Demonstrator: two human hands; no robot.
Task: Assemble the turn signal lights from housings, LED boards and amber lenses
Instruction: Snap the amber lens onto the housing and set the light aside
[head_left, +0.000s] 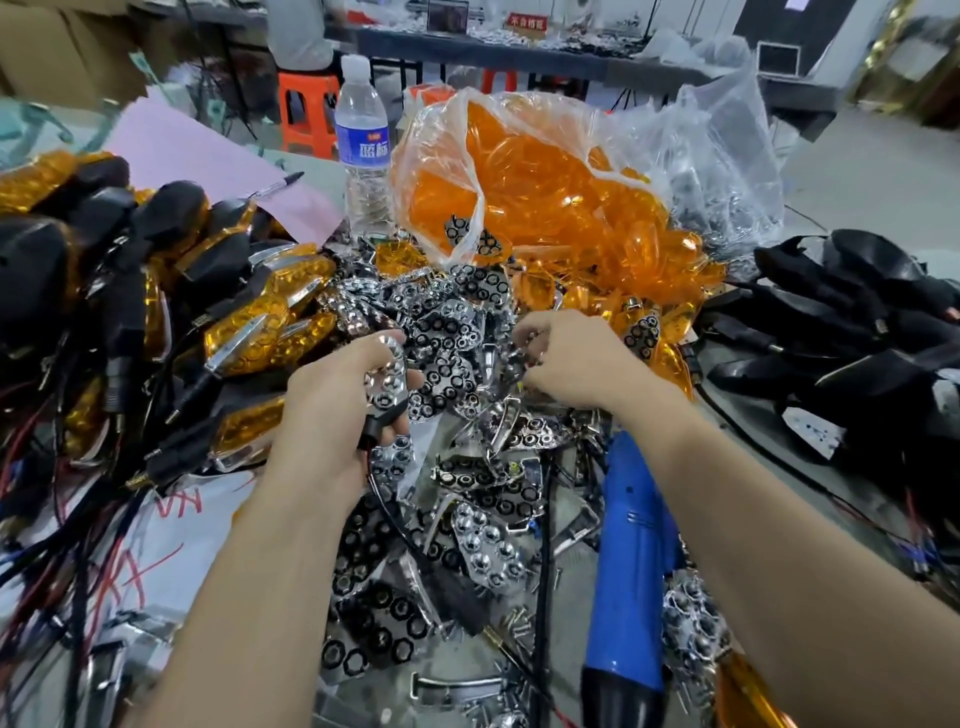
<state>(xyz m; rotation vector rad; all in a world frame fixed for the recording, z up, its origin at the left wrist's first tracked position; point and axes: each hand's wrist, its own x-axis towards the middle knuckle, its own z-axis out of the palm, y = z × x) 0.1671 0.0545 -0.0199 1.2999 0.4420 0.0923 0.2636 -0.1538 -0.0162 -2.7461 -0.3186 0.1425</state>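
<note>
My left hand (332, 400) grips a black housing with a chrome reflector insert (385, 376) seated in it, black stem pointing down. My right hand (566, 358) reaches into the heap of chrome reflector pieces (457, 332) in the middle, fingers curled down among them; what they pinch is hidden. A torn clear bag of amber lenses (540, 187) lies behind the heap. Finished amber-and-black turn signals (249, 322) with wires pile up on the left. Empty black housings (841, 332) lie at the right.
A blue electric screwdriver (631, 566) lies under my right forearm, with loose screws (519, 621) beside it. A water bottle (363, 150) stands at the back, next to pink paper (192, 150) and a marker pen. Red and black wires (78, 530) trail at lower left.
</note>
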